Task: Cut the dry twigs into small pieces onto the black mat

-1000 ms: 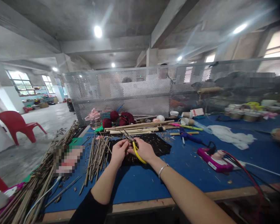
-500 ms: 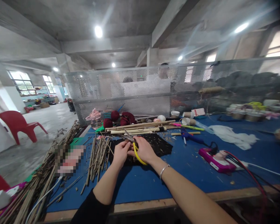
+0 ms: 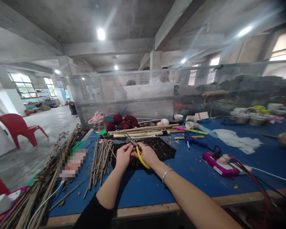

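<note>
My right hand [image 3: 148, 156] grips a pair of scissors [image 3: 140, 156] with yellow handles. Their metal blades point away from me, up and to the left. Close against it, my left hand [image 3: 123, 156] is closed in a pinch at the fingertips; what it holds is too small and hidden to make out. Both hands are over a black cloth [image 3: 160, 148] strewn with small plant scraps. Just left of the cloth lies a loose pile of thin dry sticks [image 3: 98, 163].
Long brown stalks [image 3: 41, 179] heap along the left table edge. Behind the hands lie pale rods [image 3: 143, 133] and dark red yarn balls [image 3: 118, 119]. A blue glue gun [image 3: 193, 140], a purple power strip [image 3: 218, 163] and white plastic [image 3: 237, 138] are to the right. A perforated metal screen [image 3: 95, 95] stands behind.
My right hand has shifted slightly on the scissors, with its fingers lower, so more of the blades and handle shows. My left hand stays nearly in place.
</note>
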Tool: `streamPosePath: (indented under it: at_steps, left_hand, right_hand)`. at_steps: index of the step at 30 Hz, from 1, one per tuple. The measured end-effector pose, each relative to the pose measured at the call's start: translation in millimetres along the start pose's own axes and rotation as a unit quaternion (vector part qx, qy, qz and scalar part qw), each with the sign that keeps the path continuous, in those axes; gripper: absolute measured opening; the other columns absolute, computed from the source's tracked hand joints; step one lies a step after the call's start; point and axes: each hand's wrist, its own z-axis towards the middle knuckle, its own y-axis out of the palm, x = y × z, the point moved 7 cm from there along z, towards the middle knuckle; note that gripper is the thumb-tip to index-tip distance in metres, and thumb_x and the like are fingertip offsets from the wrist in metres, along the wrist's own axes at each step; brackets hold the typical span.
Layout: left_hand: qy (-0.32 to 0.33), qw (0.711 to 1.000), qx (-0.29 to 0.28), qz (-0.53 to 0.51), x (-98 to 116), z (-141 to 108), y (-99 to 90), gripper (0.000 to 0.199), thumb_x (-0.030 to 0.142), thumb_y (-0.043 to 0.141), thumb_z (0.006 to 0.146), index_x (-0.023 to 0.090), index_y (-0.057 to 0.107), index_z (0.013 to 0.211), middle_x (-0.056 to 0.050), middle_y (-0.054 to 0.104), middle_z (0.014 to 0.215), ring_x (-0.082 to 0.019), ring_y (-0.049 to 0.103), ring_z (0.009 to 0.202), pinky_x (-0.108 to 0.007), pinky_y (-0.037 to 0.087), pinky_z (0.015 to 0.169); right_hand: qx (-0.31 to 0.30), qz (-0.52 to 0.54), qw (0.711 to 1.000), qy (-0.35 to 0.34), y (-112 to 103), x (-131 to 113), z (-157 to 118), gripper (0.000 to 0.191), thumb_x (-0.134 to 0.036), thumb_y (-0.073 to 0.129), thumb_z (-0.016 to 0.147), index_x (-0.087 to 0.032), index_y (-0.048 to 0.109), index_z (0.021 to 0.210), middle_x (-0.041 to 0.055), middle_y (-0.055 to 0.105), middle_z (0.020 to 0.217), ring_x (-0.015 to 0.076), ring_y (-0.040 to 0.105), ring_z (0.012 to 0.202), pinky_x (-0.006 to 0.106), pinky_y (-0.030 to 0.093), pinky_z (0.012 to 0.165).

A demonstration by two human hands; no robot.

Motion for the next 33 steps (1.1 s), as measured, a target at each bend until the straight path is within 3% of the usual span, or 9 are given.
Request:
streamPosePath:
  at_steps: [8,15,23,28,33]
  left_hand:
    - [-0.015,1.000,0.019,-0.002,-0.7,0.0,-3.3,0.041,0.040,0.064,0.066,0.013,0.065,0.097,-0.003,0.064,0.068,-0.007,0.049,0.044,-0.017,0.036,0.038]
    - [-0.003,0.998,-0.011,-0.055,-0.6,3.4,1.7,0.029,0.036,0.063,0.065,0.012,0.064,0.082,-0.004,0.064,0.069,-0.012,0.058,0.057,-0.019,0.044,0.048]
    - [0.002,1.000,-0.006,-0.006,-0.1,1.9,-1.2,0.037,0.038,0.062,0.067,0.012,0.065,0.093,-0.005,0.067,0.071,-0.011,0.056,0.051,-0.017,0.038,0.040]
    - [0.031,0.999,0.000,0.025,4.7,2.3,-3.8,0.027,0.033,0.066,0.063,0.012,0.069,0.080,-0.006,0.068,0.072,-0.013,0.059,0.059,-0.019,0.043,0.050]
    - [0.013,0.999,-0.007,0.047,0.1,2.5,-1.9,0.026,0.035,0.066,0.062,0.011,0.068,0.073,-0.006,0.067,0.066,-0.010,0.052,0.046,-0.017,0.034,0.038]
  right_hand:
    - [0.011,-0.031,0.999,0.006,-3.2,1.6,0.2,0.040,-0.055,0.052,0.075,-0.023,0.052,0.100,0.0045,0.065,0.078,0.0203,0.062,0.072,0.024,0.035,0.058]
    - [0.029,-0.041,0.998,-0.031,-7.5,-8.6,-4.0,0.053,-0.054,0.060,0.068,-0.023,0.045,0.108,0.0053,0.060,0.099,0.0191,0.058,0.089,0.026,0.037,0.068]
    - [0.024,-0.042,0.999,-0.020,-11.0,-10.4,-4.6,0.045,-0.053,0.058,0.071,-0.023,0.048,0.104,0.0044,0.062,0.092,0.0198,0.059,0.085,0.026,0.037,0.068]
    - [0.045,-0.030,0.998,-0.032,-11.7,-9.7,-3.6,0.048,-0.053,0.057,0.071,-0.022,0.048,0.107,0.0050,0.061,0.096,0.0204,0.057,0.089,0.027,0.038,0.071]
    - [0.068,-0.032,0.996,-0.048,-10.8,-7.2,-2.1,0.061,-0.049,0.063,0.068,-0.019,0.044,0.117,0.0101,0.056,0.104,0.0227,0.052,0.099,0.030,0.038,0.081]
